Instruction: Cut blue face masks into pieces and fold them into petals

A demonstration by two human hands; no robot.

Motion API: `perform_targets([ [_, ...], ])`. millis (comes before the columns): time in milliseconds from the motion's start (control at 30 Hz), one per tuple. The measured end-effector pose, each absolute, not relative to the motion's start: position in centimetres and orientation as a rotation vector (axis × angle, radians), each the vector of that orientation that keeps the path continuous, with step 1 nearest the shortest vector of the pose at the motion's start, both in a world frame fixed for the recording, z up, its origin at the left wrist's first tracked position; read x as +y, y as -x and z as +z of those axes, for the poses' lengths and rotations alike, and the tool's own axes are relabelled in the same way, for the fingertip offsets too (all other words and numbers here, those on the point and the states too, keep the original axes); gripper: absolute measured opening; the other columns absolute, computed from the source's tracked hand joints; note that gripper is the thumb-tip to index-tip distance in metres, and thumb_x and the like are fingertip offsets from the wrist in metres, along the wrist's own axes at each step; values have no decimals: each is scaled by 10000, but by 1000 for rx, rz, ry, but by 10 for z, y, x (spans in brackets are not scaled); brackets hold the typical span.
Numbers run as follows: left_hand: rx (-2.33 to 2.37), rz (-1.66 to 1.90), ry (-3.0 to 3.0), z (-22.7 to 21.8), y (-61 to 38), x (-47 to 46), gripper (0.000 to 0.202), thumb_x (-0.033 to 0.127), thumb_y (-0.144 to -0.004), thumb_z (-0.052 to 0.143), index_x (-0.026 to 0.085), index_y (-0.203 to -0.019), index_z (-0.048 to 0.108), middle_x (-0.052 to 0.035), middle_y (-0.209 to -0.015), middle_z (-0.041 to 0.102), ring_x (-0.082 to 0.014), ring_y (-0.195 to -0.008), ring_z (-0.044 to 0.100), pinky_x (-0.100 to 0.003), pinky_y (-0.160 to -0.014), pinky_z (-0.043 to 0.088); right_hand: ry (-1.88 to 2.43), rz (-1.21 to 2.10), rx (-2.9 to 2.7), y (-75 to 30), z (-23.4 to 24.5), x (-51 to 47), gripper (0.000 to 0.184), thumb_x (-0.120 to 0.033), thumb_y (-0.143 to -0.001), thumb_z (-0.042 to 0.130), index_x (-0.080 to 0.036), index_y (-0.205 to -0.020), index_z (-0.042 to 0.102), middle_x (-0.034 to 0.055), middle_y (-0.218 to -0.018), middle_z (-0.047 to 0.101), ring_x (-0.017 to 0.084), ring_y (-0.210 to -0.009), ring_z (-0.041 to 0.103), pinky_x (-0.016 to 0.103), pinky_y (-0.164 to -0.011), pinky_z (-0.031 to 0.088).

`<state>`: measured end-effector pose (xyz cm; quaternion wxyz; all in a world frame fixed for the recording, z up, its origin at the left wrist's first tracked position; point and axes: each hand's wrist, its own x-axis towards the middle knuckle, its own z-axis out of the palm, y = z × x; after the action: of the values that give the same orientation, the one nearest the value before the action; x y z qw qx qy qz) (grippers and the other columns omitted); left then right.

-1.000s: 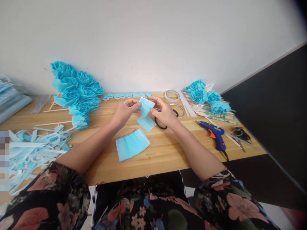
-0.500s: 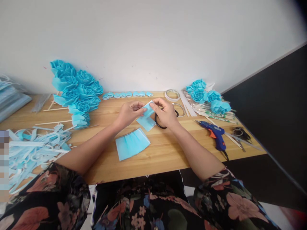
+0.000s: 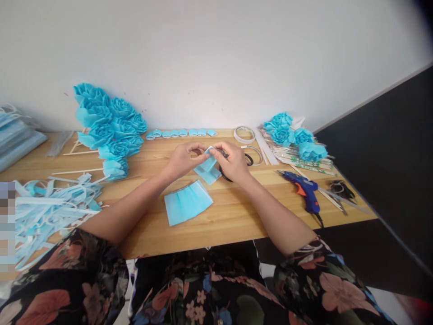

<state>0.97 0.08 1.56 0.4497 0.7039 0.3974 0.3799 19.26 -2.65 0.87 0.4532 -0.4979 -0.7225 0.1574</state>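
Note:
Between the fingertips of my left hand and my right hand is a small folded piece of blue mask fabric. Both hands pinch it, close together above the middle of the table. Just below it a cut piece of blue fabric lies on the wood, partly covered by the held one. Nearer to me rests a larger pleated blue sheet. Black scissor handles show partly from behind my right hand; the blades are hidden.
Blue fabric roses on sticks stand at left, above a heap of cut strips. Rolled blue pieces line the wall beside a tape roll. At right lie more roses and a blue glue gun.
The held fabric has been folded smaller between my fingertips, and my fingers have drawn closer together. The things on the table appear slightly shifted right with the camera.

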Motion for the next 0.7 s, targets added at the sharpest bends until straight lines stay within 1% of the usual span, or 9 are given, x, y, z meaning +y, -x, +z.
perform_targets([
  [67,1011,958,-1716,15,-10,1,268,411,-740,708,152,-808,705,-48,-807,689,-139,-704,588,-242,-604,469,1220,426,-1795,-190,10,-28,182,-384,-894,596,-216,-854,651,26,-865,713,183,-832,634,313,-804,466],
  [133,1043,987,-1650,14,-11,0,226,372,-740,699,149,-774,695,-35,-763,673,-114,-635,554,-222,-543,434,1219,521,-1771,-187,11,-29,198,-385,-863,628,-208,-951,639,31,-916,708,185,-867,638,318,-825,476],
  [233,1037,1035,-1538,14,-12,0,206,342,-720,721,147,-779,694,-17,-732,658,-82,-553,504,-203,-467,383,1225,654,-1718,-186,12,-29,360,-329,-792,668,-193,-1116,591,43,-1014,692,189,-916,637,332,-860,493],
  [267,1021,1049,-1507,15,-12,0,204,337,-712,731,147,-773,689,-12,-722,652,-75,-532,493,-200,-449,373,1224,679,-1703,-186,12,-28,388,-299,-777,659,-191,-1141,579,49,-1049,686,190,-930,637,338,-871,496],
  [367,966,1080,-1430,17,-12,0,197,316,-691,759,150,-740,665,10,-669,627,-57,-462,466,-199,-419,372,1201,742,-1662,-189,11,-25,393,-248,-770,603,-198,-1158,562,54,-1105,675,187,-938,640,350,-880,509],
  [433,926,1102,-1389,17,-11,1,200,306,-683,771,150,-729,654,20,-644,612,-51,-431,460,-202,-411,387,1184,772,-1644,-191,9,-22,396,-245,-776,586,-208,-1169,553,40,-1047,680,182,-903,643,352,-865,520],
  [533,875,1136,-1332,15,-11,4,206,298,-678,779,145,-718,647,17,-645,608,-57,-438,484,-196,-399,406,1198,742,-1643,-193,6,-19,407,-235,-777,585,-216,-1182,554,12,-911,663,173,-831,632,348,-838,526],
  [700,826,1142,-1216,9,-11,8,209,273,-691,783,144,-724,622,7,-687,604,-78,-526,537,-186,-420,457,1229,667,-1654,-193,4,-18,418,-233,-791,577,-223,-1208,556,-5,-855,633,161,-807,612,344,-840,519],
])
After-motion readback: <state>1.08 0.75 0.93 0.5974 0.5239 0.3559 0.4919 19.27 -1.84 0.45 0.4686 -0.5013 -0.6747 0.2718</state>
